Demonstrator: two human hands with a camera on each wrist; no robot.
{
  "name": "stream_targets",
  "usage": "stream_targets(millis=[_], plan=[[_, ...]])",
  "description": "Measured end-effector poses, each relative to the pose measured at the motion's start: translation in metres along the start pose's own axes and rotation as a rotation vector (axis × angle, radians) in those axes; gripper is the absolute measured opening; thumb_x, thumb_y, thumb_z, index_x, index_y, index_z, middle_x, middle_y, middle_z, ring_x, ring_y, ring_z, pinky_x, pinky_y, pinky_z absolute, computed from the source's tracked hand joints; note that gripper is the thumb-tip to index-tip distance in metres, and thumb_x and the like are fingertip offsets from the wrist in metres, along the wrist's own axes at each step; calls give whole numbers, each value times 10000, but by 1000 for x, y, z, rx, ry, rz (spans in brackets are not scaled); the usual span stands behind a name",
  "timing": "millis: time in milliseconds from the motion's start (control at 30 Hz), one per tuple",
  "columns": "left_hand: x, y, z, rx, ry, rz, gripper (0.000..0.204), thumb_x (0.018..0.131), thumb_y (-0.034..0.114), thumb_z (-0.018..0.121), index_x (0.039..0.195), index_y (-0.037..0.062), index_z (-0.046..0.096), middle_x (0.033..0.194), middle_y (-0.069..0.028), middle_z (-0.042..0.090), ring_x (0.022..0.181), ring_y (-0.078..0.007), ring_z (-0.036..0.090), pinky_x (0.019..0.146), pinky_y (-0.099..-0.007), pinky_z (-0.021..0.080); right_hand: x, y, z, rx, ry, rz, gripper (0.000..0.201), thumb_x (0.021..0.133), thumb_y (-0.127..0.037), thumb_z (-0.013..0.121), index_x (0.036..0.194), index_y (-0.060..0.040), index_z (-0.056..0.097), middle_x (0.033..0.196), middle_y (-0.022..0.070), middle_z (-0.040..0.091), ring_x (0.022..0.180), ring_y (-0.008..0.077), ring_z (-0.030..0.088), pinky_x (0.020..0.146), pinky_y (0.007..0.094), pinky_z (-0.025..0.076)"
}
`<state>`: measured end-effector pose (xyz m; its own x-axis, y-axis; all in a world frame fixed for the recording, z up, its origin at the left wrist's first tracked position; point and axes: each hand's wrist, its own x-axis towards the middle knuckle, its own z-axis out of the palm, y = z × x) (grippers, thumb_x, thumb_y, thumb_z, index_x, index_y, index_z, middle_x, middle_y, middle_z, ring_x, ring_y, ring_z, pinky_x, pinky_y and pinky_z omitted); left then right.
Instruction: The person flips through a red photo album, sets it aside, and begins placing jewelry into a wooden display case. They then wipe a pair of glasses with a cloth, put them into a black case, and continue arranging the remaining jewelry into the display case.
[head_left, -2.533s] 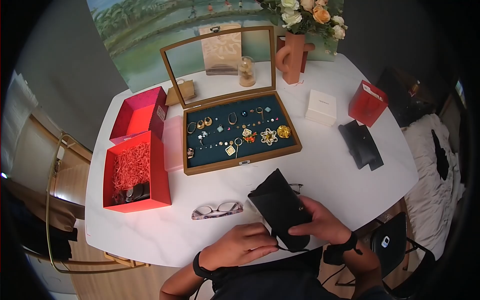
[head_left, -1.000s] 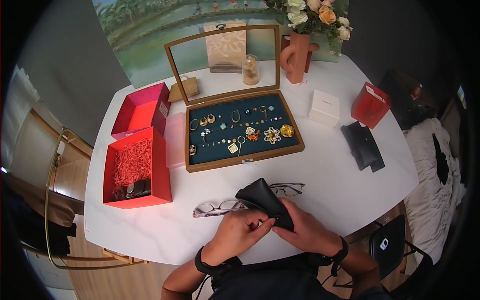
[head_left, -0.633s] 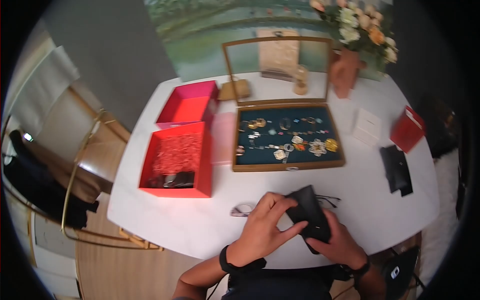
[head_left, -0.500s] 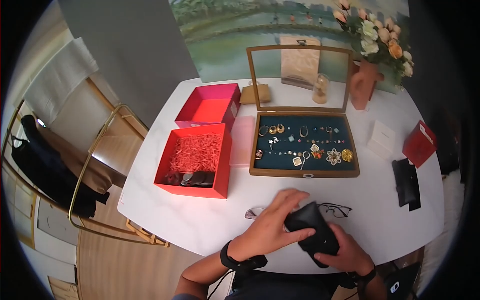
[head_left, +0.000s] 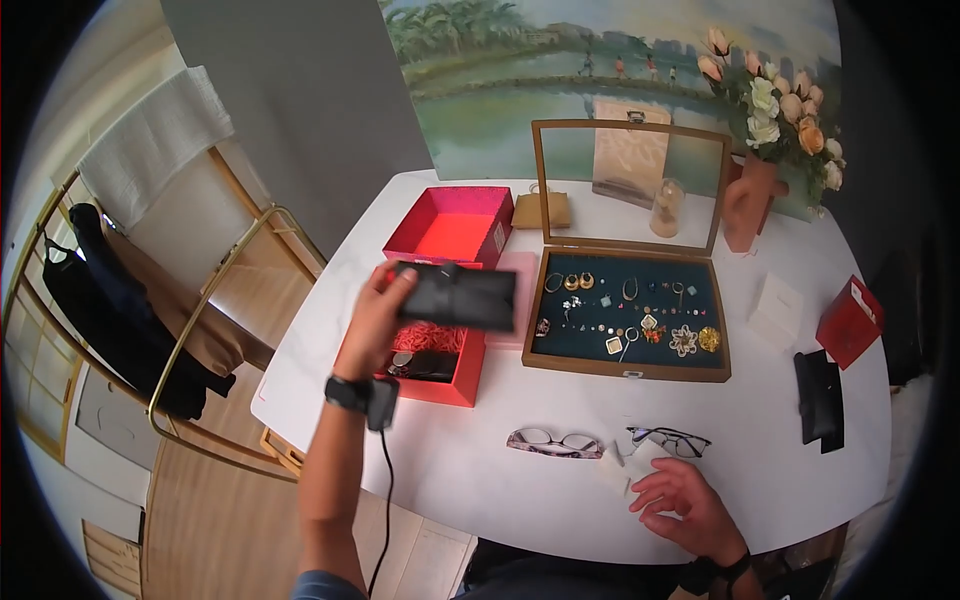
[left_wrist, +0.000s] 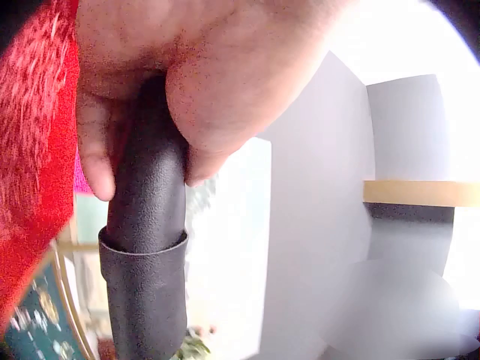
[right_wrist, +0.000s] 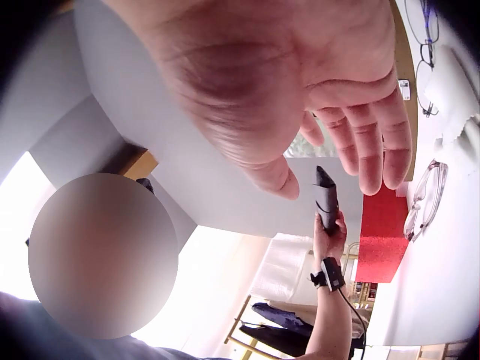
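Black, leather-like material covers one long case [head_left: 462, 294], which the left hand [head_left: 372, 312] holds in the air, pinching one end between thumb and fingers; the case is blurred in the head view and hides part of one red box [head_left: 466, 376] with red paper shreds and dark objects too jumbled to count. The right hand [head_left: 684, 498] holds nothing: its fingers are slightly bent, with small gaps between some of them. Just beside it lies white cloth [head_left: 647, 458]; whether it is one piece or two, I cannot tell. Two pairs of glasses rest nearby, one patterned pair [head_left: 560, 452] and one dark-framed pair [head_left: 680, 437], the latter next to the cloth.

Behind them stands one wooden display case [head_left: 625, 368], its single glazed lid raised, with many small ornaments inside, among them two flower-shaped pieces, one silvery, one gold. Behind the red box sits one magenta box [head_left: 490, 243]. Toward the right are one white carton [head_left: 773, 310], one red bag [head_left: 850, 322] and one flat black pouch [head_left: 820, 400].
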<state>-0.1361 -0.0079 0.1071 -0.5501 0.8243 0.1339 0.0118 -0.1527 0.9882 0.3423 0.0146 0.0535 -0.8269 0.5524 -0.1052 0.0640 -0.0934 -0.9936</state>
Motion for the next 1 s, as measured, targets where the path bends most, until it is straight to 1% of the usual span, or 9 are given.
stream_targets(millis=[133,333,433,533,600,700,733,867,1000], plan=[[44,-25,-75,151,93,-151,454,968,298,662,1298,17,527,1109,-96,623,939,-174,653,658,-308,617,-6,4,-1,-64,0,-1,636,883,24,689,1418,-32,352,1231,143,611,1044,206,676,889,337,557],[61,-48,-85,196,109,-323,532,951,297,688,1326,-24,490,1211,-113,578,1073,-206,607,706,-324,630,-10,-1,-1,-136,-17,11,570,888,61,657,1384,-46,398,1148,124,650,1023,213,683,889,345,548],[69,-64,-96,93,70,-270,544,918,243,728,1331,-26,497,1201,-112,587,1073,-230,610,809,-361,607,-9,2,1,-136,-14,-1,551,889,54,662,1375,-43,422,1148,116,652,1019,206,684,881,335,548],[85,-86,-109,679,-49,49,568,871,191,751,1324,-58,513,1183,-174,606,1101,-295,608,965,-398,507,-17,-4,-4,-182,53,45,506,890,12,690,1345,-35,475,1133,95,666,974,166,679,860,308,546],[81,-72,-106,1136,33,107,539,865,221,755,1284,-54,557,1176,-214,608,1085,-326,615,946,-405,508,-19,-2,-10,-229,66,88,483,889,-23,716,1325,-30,509,1123,80,676,932,133,673,845,287,544],[47,-36,-62,1038,116,356,443,877,232,745,1215,-28,623,1174,-205,611,1040,-311,620,901,-402,511,-27,0,-25,-219,214,44,392,889,-6,704,1258,-31,573,1095,62,687,911,117,658,826,271,536],[33,-24,-41,890,88,397,333,891,172,721,1144,-24,630,1100,-154,631,984,-252,636,880,-358,513,-29,1,-31,-223,226,53,392,889,-6,704,1258,-31,573,1095,62,687,911,117,658,826,271,536],[-41,6,36,605,-349,124,158,865,66,707,968,-14,617,939,-75,636,884,-159,642,788,-294,518,-44,-2,-63,-317,483,13,377,894,18,681,1254,-25,576,1057,43,678,914,105,641,839,262,521],[-98,-8,96,821,-736,170,344,775,110,810,1063,-2,658,1001,-128,667,927,-242,654,811,-333,530,-57,-1,-120,-647,855,-162,478,838,11,715,1287,-45,559,1180,79,605,1084,154,589,889,294,490]])
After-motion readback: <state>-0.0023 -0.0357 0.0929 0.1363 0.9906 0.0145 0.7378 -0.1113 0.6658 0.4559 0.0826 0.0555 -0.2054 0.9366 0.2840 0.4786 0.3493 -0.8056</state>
